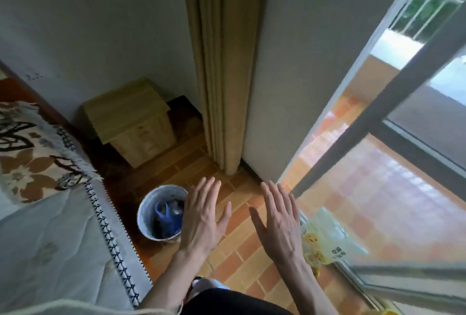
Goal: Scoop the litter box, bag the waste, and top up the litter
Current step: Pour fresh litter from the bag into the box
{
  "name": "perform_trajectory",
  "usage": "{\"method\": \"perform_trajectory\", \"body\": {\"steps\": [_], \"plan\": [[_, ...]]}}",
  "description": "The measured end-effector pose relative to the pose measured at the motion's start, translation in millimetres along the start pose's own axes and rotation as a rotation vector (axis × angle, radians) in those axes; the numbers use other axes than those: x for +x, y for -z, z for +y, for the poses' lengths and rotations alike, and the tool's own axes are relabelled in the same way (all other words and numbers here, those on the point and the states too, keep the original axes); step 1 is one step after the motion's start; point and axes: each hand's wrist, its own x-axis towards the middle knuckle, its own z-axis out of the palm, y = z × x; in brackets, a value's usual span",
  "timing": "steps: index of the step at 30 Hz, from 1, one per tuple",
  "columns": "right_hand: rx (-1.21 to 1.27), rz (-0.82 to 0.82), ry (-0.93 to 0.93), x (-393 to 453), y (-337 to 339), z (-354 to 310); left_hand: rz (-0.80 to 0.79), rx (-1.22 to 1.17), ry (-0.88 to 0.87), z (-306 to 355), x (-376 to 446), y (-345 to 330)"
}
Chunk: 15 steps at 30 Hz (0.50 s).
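No litter box is showing anywhere in this view, nor a scoop or loose litter, so the task's main thing is lying somewhere out of sight. The nearest task-related item is probably the yellow-printed plastic bag (330, 239), which is lying on the floor by the sliding door track (358, 279), just beside the right hand; whether it is litter packaging or a waste bag is not readable. A small bin (148, 216) with blue scraps inside is standing on the tiled floor (242, 246), partly behind the left hand.

Both hands are hanging in the air above the floor, palms down, fingers straight and spread, gripping nothing. The left hand (204, 216) and the right hand (277, 219) are floating near each other but apart.

By my judgement, the work is sitting at its very start or between steps: nothing is being scooped, bagged or poured. The next move is calling for finding the litter box, perhaps out past the open glass door (378, 118), and taking up the bag on the way.

A bed (58, 234), a wooden nightstand (131, 118) and a curtain (219, 62) are framing the corner.
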Motion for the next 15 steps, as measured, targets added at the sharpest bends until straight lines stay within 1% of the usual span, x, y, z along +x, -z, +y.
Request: {"method": "perform_trajectory", "body": {"steps": [7,10,15], "plan": [[-0.008,0.031,-0.238,-69,31,98,-0.097,0.007,-0.173,100,-20,-50],[0.005,0.03,-0.313,-96,35,140,-0.161,0.01,-0.206,139,-35,-76],[0.014,0.037,-0.414,-127,31,201,-0.259,0.027,-0.278,179,-50,-122]]}}
